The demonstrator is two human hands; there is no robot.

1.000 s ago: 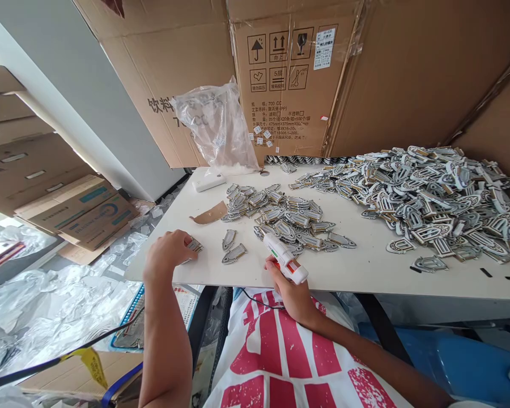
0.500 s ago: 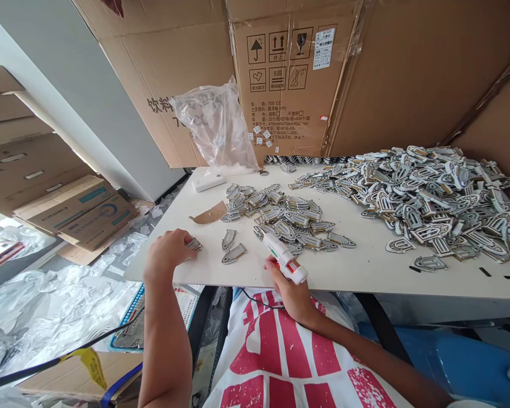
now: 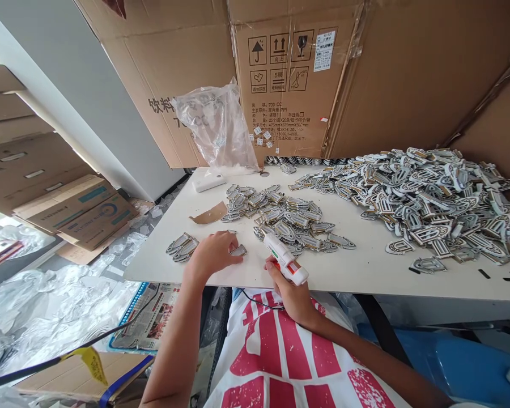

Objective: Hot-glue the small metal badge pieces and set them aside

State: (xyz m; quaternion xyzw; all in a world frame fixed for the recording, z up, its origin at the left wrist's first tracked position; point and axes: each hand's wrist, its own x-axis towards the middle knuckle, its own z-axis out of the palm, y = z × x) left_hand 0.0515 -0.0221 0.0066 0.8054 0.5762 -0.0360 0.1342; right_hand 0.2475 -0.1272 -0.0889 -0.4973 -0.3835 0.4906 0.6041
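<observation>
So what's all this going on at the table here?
The right hand holds a glue gun. The left hand is at a small grey piece on the white table. A few pieces lie left of that hand, a heap sits beyond the gun, and a larger pile is at the right.

Bright, diffuse light at the left edge produces pale glare on the plastic sheeting [image 3: 46, 306]; the cardboard [image 3: 425, 73] at right is dimmer. Shadows are soft. Wide-angle distortion stretches the margins (the smallest printing is barely legible).
</observation>
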